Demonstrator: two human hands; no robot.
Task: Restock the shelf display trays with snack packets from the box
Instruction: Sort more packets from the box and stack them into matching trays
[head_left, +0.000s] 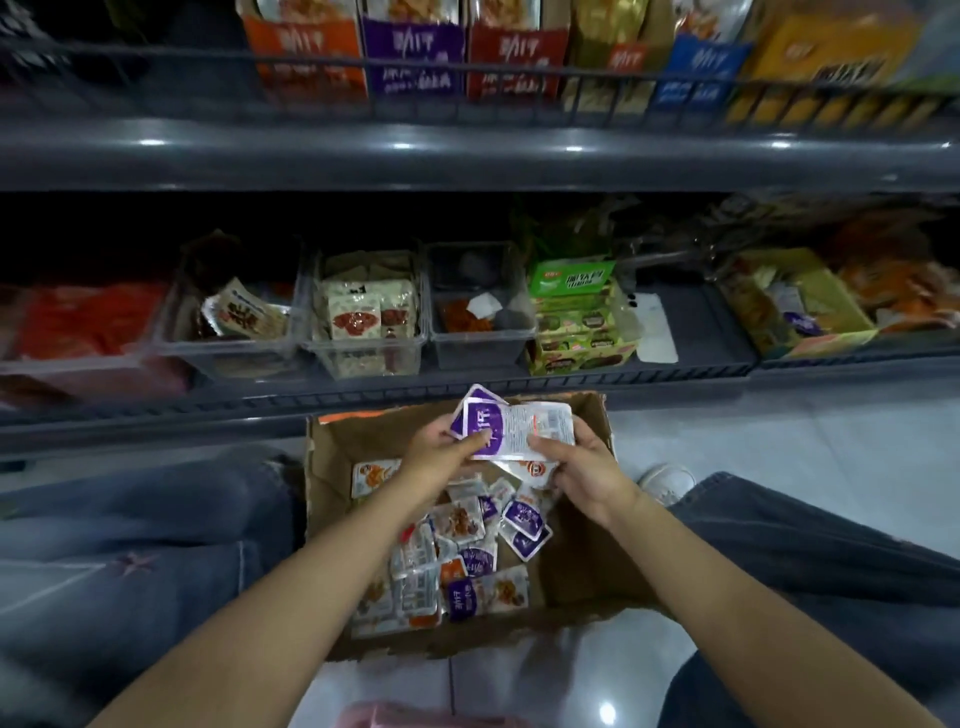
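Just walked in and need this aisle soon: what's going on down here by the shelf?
A person faces the lower shelf with a cardboard box between their legs. The left hand and right hand together hold a small stack of purple packets above the box. Many loose packets lie in the box, and the clear trays on that shelf stand just beyond it.

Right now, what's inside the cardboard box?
Loose purple and orange snack packets heaped in the cardboard box, bare floor at right. The left hand, right hand and held packets hide the heap's far part.
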